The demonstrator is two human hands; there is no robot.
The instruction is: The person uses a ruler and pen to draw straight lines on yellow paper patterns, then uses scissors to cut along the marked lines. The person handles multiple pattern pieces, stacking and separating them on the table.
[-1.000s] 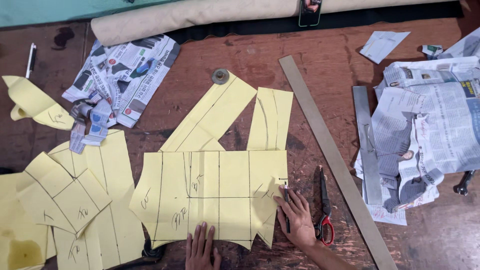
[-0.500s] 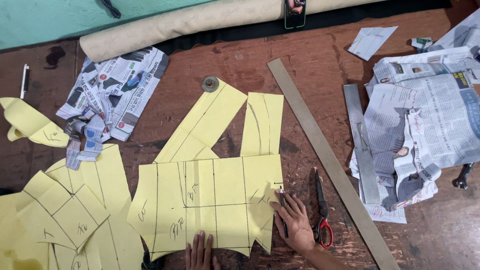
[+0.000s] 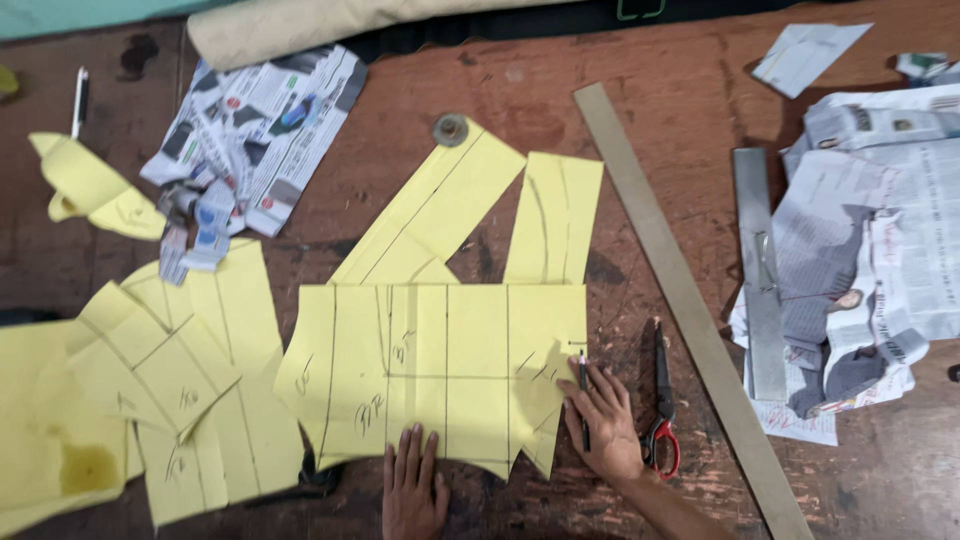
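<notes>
A: Let's start at our right hand [image 3: 606, 420]. We have a dark pencil [image 3: 583, 400] pinched between the fingers, closed on it, with the tip pointing toward twelve o'clock.

B: And the tip meets the right edge of the yellow pattern sheet [image 3: 440, 370], near a short mark there. From that grip the sheet spreads away toward nine o'clock, with its long axis running nine to three.

A: Our left hand [image 3: 413, 485] lies flat, fingers stretched toward twelve, pressing on the lower edge of the same sheet. It grasps nothing; the palm is simply down on the paper.

B: So the right hand is the nearer one to the sheet's right edge, and the left holds down the middle of the bottom.

A: Just beside the right hand, toward three o'clock, lie the red-handled scissors [image 3: 662, 400], blades pointing to twelve. Beyond them the long metal ruler [image 3: 686, 300] runs diagonally from eleven down to five.

B: Further yellow pieces [image 3: 160, 370] lie off toward nine.
</notes>
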